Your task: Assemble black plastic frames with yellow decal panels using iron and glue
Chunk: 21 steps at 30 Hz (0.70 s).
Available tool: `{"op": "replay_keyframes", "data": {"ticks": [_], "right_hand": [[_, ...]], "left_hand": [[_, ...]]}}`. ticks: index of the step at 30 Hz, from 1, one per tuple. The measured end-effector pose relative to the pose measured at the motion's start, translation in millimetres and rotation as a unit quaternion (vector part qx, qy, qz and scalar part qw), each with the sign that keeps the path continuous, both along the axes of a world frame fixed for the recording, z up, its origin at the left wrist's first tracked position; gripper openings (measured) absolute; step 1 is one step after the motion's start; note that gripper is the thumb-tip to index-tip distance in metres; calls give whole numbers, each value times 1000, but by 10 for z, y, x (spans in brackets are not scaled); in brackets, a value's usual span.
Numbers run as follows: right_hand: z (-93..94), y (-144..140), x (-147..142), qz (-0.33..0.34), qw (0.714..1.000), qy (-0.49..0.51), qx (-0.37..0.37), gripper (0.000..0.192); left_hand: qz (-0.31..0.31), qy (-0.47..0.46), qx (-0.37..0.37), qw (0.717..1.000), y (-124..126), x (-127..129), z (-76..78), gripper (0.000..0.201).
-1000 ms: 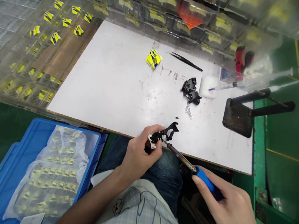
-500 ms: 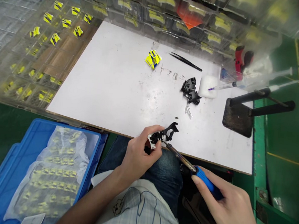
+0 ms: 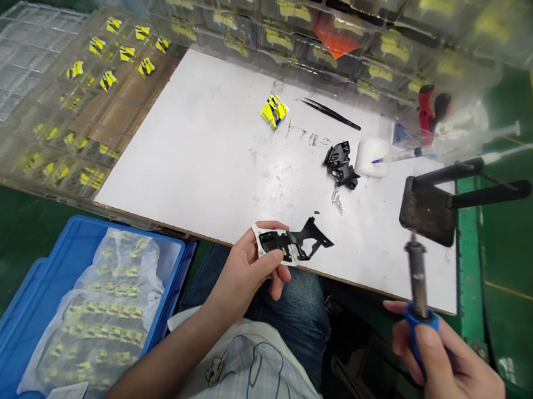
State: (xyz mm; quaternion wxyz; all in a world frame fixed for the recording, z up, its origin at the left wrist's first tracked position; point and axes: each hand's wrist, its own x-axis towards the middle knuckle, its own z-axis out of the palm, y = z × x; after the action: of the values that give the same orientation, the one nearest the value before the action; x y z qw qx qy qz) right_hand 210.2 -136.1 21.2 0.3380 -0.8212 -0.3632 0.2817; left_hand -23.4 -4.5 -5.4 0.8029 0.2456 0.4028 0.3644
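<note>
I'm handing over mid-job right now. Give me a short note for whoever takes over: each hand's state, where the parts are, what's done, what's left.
Left hand: grip shut on the black plastic part, held flat over the near edge of the white board.
Right hand: grip shut on the blue-handled soldering iron, tip pointing up, clear of the part, near the black stand.
On the board: another black part, tweezers, a yellow piece, a white pad.
Done: cannot tell from this view whether the held part is finished.
Left: probably check the held part; the second black part lies untouched.

Black plastic part, blue-handled soldering iron, white board, yellow-blue-striped piece
</note>
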Motion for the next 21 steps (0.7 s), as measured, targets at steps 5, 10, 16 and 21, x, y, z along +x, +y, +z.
{"op": "replay_keyframes", "data": {"ticks": [5,10,16,21], "right_hand": [[-39,57,-114,-46,993,100,34,37],[-86,35,-127,-39,991,128,26,39],[-138,-42,-84,-49,989,139,28,42],[-169,-74,-58,-48,989,137,17,45]], "left_hand": [[2,-115,-101,988,5,-1,59,35],[13,-167,-144,975,-35,16,107,34],[-1,-221,-187,957,-69,28,148,28],[0,-226,-195,954,-88,44,175,27]]}}
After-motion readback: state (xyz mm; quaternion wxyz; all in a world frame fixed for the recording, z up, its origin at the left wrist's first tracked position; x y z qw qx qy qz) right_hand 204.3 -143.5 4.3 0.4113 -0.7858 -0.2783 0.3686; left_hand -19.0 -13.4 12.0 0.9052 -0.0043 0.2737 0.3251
